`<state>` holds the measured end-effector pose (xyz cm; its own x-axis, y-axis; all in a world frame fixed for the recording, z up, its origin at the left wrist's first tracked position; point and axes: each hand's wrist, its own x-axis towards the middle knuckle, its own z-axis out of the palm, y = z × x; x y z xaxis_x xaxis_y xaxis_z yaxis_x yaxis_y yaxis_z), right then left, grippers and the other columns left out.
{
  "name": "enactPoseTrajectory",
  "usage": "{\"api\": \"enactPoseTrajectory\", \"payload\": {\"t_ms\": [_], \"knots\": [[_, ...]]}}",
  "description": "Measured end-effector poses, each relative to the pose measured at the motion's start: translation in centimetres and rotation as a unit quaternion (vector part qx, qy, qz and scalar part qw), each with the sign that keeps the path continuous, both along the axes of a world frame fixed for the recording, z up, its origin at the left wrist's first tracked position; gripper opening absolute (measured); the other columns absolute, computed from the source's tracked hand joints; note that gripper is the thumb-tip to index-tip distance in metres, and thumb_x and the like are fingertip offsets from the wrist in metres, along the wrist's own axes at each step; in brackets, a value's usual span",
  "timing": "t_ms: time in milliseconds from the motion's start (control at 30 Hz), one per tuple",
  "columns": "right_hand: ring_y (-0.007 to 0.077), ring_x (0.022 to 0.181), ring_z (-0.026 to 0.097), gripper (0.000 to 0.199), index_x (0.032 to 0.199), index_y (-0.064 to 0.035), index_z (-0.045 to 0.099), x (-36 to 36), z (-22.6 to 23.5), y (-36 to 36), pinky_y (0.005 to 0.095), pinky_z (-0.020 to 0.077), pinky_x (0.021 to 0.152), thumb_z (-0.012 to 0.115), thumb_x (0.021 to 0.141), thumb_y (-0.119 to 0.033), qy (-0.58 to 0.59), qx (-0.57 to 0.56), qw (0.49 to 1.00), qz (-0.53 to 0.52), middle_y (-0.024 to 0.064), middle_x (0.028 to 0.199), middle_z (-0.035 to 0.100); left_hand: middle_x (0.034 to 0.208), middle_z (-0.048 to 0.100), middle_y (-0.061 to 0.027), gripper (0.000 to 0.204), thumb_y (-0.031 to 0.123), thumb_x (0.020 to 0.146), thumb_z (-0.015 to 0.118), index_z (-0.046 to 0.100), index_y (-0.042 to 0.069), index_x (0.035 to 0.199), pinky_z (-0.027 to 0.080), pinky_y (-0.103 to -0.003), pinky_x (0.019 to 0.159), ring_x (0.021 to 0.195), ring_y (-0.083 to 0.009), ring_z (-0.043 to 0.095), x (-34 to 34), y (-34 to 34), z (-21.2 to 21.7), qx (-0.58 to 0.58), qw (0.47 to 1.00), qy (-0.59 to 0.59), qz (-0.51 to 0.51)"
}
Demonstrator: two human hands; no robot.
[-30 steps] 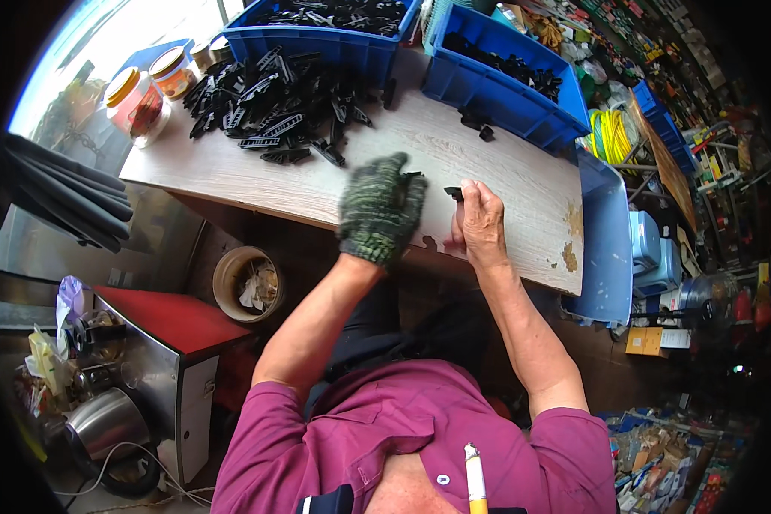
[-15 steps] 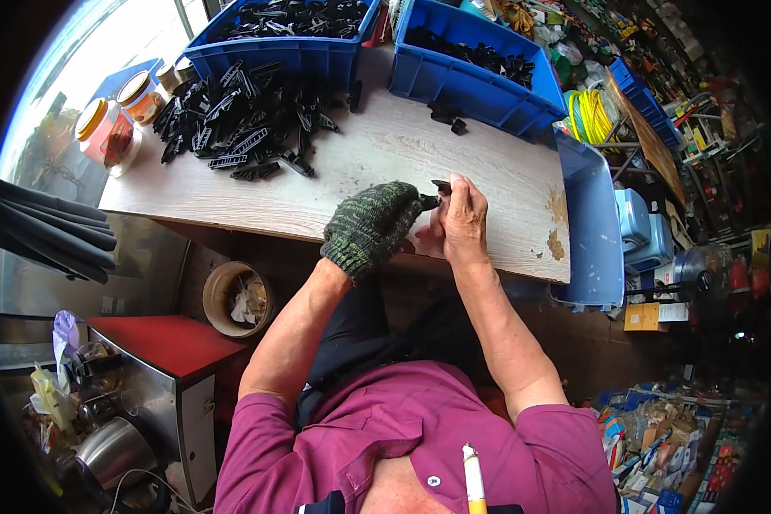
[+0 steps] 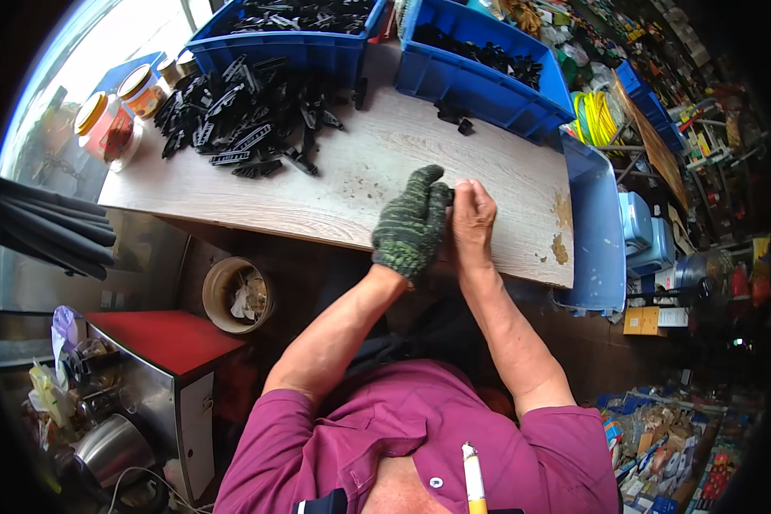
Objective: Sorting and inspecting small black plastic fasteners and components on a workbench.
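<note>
My left hand (image 3: 409, 221), in a dark green knitted glove, is closed just above the near edge of the table. My bare right hand (image 3: 474, 219) is right beside it, thumb and fingers pinched together. A small black plastic part (image 3: 451, 196) shows between the two hands; most of it is hidden by the fingers. To the far left of my hands lies a heap of long black plastic pieces (image 3: 240, 116), some with slotted sides. Two small black parts (image 3: 456, 118) sit on the table in front of a blue crate.
Two blue crates, left (image 3: 291, 53) and right (image 3: 488, 86), hold black parts at the table's back. Jars (image 3: 104, 128) stand at the left. A blue bin (image 3: 598, 231) adjoins the table's right end. A waste bucket (image 3: 218, 295) and red-topped cabinet (image 3: 158, 338) are lower left.
My left hand has moved right and turned more upright, closing up against the right hand. The right hand has shifted slightly right. The black part between them is now more covered.
</note>
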<state>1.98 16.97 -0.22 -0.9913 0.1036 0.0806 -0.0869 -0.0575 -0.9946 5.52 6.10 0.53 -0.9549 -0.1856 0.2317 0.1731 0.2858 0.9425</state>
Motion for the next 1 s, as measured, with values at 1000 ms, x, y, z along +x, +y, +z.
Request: {"api": "enactPoseTrajectory", "payload": {"t_ms": [1000], "knots": [[0.018,0.036,0.039,0.04,0.071,-0.0075,0.041,-6.4,2.0,6.1,0.0528,0.0604,0.051,0.052,0.096,-0.037,-0.183,-0.117,0.953,-0.21,0.0024,0.046,0.027,0.104,0.067,-0.0131,0.023,0.017,0.089,0.064,0.067,0.009,0.111,0.049,-0.045,0.085,0.099,-0.0352,0.062,0.9,-17.7,-2.1,-0.47,0.87,0.136,0.066]]}}
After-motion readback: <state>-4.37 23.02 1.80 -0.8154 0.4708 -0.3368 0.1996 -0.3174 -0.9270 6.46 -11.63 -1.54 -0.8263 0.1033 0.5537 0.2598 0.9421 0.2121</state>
